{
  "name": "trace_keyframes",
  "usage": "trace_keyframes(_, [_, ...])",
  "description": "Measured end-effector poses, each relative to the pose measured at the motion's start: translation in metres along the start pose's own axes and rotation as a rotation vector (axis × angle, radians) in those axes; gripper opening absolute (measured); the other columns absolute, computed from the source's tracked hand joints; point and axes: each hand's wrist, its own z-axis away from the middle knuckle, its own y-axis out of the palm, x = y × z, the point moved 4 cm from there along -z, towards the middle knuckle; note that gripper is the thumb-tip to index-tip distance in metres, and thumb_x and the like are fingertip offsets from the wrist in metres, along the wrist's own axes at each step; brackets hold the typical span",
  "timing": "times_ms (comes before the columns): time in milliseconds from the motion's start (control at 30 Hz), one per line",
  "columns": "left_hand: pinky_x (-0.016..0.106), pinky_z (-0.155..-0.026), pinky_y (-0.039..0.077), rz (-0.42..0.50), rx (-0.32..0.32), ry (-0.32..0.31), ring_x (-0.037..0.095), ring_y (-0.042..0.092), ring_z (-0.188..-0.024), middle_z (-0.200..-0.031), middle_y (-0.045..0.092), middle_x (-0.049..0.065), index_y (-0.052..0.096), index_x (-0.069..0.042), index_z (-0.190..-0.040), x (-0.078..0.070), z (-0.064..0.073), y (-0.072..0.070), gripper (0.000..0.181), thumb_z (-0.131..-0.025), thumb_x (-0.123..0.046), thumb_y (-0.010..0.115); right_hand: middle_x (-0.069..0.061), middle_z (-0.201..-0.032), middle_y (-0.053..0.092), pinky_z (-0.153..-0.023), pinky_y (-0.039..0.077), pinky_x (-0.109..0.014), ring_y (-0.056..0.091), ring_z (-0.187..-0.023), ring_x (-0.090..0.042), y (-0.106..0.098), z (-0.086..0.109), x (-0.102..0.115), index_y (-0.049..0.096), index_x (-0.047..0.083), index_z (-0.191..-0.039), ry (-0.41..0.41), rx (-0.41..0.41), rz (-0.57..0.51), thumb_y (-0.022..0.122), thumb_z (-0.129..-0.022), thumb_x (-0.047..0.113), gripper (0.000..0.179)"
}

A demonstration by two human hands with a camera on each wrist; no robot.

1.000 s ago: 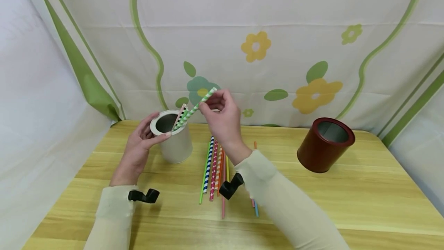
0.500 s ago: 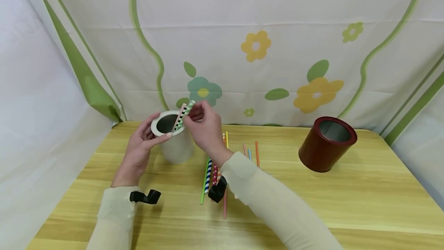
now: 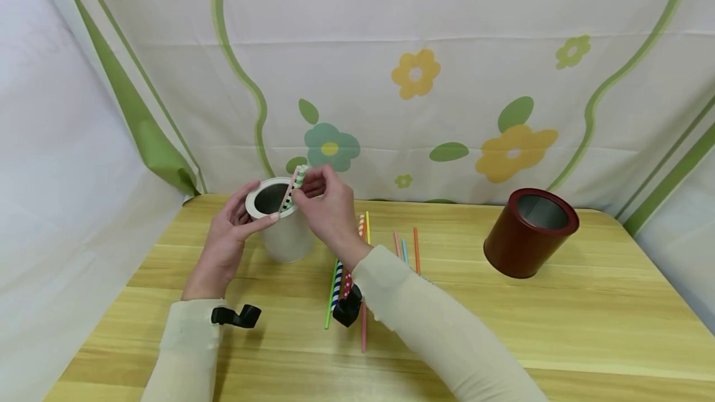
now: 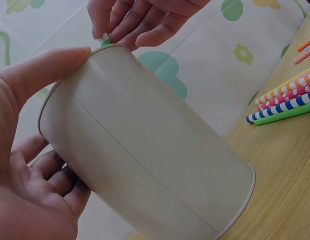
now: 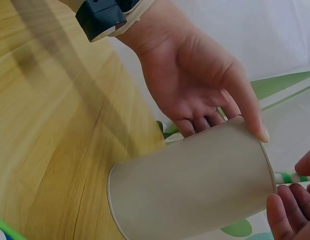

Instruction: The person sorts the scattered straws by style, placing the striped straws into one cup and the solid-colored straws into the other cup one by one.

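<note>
A whitish can (image 3: 287,237) stands on the left of the wooden table. My left hand (image 3: 223,237) grips it, thumb over the rim and fingers round the far side. At the rim's right edge, my right hand (image 3: 329,206) pinches a green-and-white striped straw (image 5: 287,178) whose lower part is hidden inside the can. Beside it a pale pink straw (image 3: 288,191) and a black-and-white striped one lean out of the opening. In the left wrist view, the can's wall (image 4: 160,140) fills the middle, and the right fingertips show just above its rim.
Several straws lie together mid-table under my right forearm, among them a bright green straw (image 3: 331,303) and a blue-and-white striped one (image 4: 280,107). An orange straw (image 3: 416,250) lies with pink and blue ones further right. A dark red can (image 3: 514,247) stands at right; a flowered curtain hangs behind.
My right hand has moved left and down to the can's rim, lowering the green-and-white straw into it. The left hand keeps its grip on the can.
</note>
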Motion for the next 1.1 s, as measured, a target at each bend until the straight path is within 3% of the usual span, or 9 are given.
trace_keyframes(400, [0.016,-0.107,0.044,0.001,-0.007,-0.001,0.009,0.053,-0.134,-0.165,0.049,0.001,0.039,-0.02,-0.168,0.0,0.001,0.001,0.083,-0.097,-0.005,0.079,-0.005,-0.107,0.075,-0.089,0.061,-0.029,0.069,-0.098,-0.015,-0.002,0.005,-0.004,0.067,0.011,-0.115,0.019,-0.012,-0.04,0.076,-0.095,0.011,0.021])
trace_keyframes(633, [0.014,-0.108,0.043,-0.014,0.0,-0.01,0.015,0.046,-0.146,-0.171,0.041,0.004,0.039,-0.022,-0.168,-0.002,0.002,0.003,0.083,-0.097,-0.006,0.079,-0.008,-0.109,0.074,-0.082,0.065,-0.029,0.069,-0.099,-0.017,-0.013,0.015,-0.012,0.067,0.007,-0.119,0.094,-0.045,-0.172,0.076,-0.097,0.012,0.024])
trace_keyframes(833, [0.013,-0.108,0.044,-0.012,-0.003,0.0,0.015,0.046,-0.146,-0.171,0.041,0.005,0.04,-0.023,-0.167,-0.003,0.001,0.004,0.082,-0.097,-0.005,0.078,-0.008,-0.108,0.072,-0.083,0.067,-0.041,0.068,-0.095,-0.017,-0.021,0.028,-0.034,0.066,0.007,-0.117,0.172,-0.067,-0.221,0.077,-0.097,0.012,0.024])
trace_keyframes(1100, [0.013,-0.108,0.043,-0.009,-0.004,0.002,0.015,0.046,-0.145,-0.171,0.042,0.005,0.041,-0.023,-0.167,-0.001,0.001,0.003,0.081,-0.097,-0.005,0.079,-0.006,-0.107,0.072,-0.077,0.059,-0.025,0.069,-0.091,-0.017,-0.038,0.045,-0.067,0.069,0.007,-0.115,0.276,-0.169,-0.156,0.079,-0.096,0.015,0.023])
